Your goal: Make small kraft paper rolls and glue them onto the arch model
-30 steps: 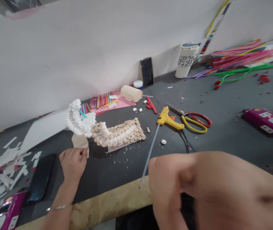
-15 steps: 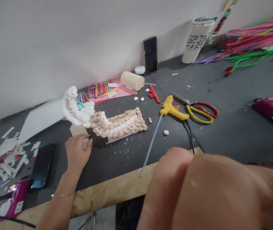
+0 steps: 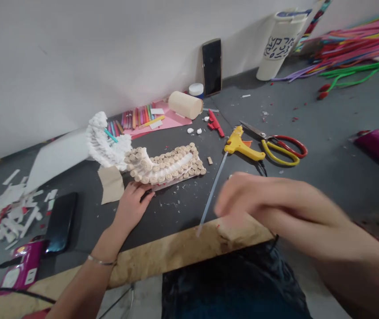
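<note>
L hand (image 3: 132, 204) at model (image 3: 166, 167), dk grey tbl (image 3: 332, 141), pale wall (image 3: 126, 48)

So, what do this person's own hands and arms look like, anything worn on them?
The left hand wears no glove, and a thin, silvery bracelet circles that wrist. The right hand is ungloved too, with no sleeve on the forearm in view; it is blurred, so finer details there can't be made out.
</note>
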The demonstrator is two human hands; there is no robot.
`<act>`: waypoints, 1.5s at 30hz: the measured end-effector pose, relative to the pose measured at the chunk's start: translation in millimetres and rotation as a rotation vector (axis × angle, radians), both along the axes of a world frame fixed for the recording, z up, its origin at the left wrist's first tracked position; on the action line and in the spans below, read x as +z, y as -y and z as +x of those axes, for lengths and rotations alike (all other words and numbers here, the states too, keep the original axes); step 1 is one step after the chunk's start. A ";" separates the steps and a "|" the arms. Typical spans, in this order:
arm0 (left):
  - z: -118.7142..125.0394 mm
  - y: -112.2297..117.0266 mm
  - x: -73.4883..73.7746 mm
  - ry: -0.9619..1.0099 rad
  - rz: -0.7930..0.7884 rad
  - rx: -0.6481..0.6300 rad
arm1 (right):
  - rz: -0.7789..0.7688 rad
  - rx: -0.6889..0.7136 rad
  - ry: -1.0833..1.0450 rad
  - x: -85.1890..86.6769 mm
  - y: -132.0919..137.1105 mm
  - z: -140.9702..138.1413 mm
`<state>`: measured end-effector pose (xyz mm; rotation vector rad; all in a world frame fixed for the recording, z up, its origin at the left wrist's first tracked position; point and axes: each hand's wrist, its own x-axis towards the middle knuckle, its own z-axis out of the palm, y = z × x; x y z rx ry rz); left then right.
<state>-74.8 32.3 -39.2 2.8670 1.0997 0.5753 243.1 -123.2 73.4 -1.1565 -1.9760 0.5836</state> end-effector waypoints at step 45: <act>25.8 20.9 4.2 -0.054 -0.033 0.061 | -0.359 -0.229 0.262 -85.5 -112.4 -60.3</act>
